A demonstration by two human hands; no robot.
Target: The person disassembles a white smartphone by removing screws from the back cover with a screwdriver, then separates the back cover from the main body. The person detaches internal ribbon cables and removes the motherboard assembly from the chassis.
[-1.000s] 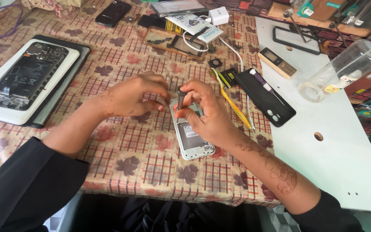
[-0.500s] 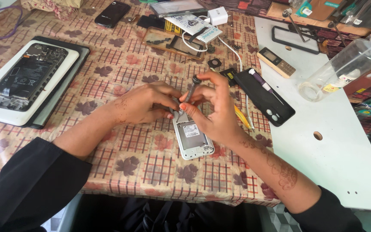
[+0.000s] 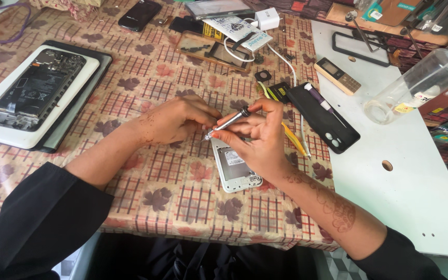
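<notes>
- The right hand (image 3: 260, 137) pinched a small metal screwdriver (image 3: 227, 123) between thumb and fingers, its shaft slanting down to the left.
- The left hand (image 3: 177, 120) was curled loosely just beside the screwdriver's tip; whether its fingertips gripped anything could not be told.
- An opened white phone (image 3: 235, 170) lay flat on the patterned tablecloth (image 3: 172, 197), directly under the right hand, its upper end hidden by the fingers.
- A black phone back cover (image 3: 327, 119) rested to the right, with a purple-handled tool (image 3: 318, 98) on it.
- A dismantled tablet (image 3: 35, 93) sat well apart at far left.
- A clear plastic bottle (image 3: 416, 85) lay on the white table (image 3: 416, 171).
</notes>
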